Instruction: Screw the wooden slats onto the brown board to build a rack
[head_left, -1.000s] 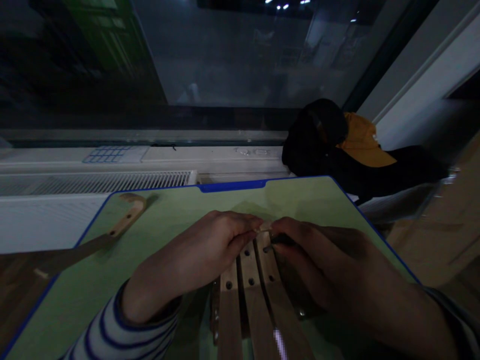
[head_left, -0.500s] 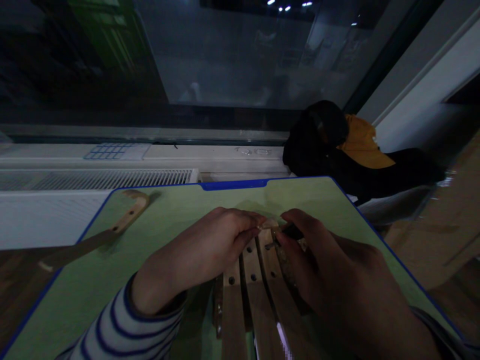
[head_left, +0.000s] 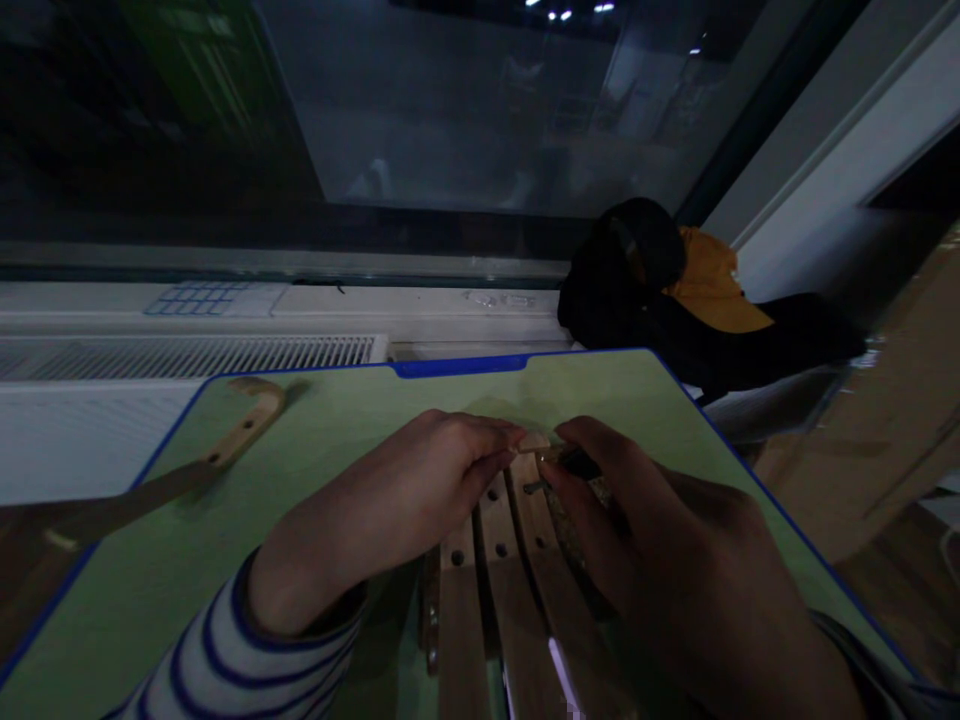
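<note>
Three wooden slats (head_left: 501, 590) with drilled holes lie side by side in front of me, pointing away from me. My left hand (head_left: 442, 480) reaches across from the left, thumb and fingers pinched on the curved far end (head_left: 535, 442) of the slats. From the right, my right hand (head_left: 660, 540) grips a small dark tool (head_left: 579, 463) between thumb and forefinger. A thin metal piece shows by its thumb, close to a hole in the right slat; whether it belongs to the tool, I cannot tell. Fingers hide part of the slats' far ends.
A separate curved wooden slat (head_left: 244, 432) with a hole overhangs the left edge of the green, blue-rimmed table (head_left: 330, 400). Beyond are a radiator (head_left: 315, 350) and a windowsill. Black clothing (head_left: 712, 345) and an orange cap (head_left: 709, 290) lie at the back right, near cardboard (head_left: 862, 430).
The view has shifted slightly, so everything sits a little further left. Both hands keep their hold at the slats' far end; my right fingers have barely moved.
</note>
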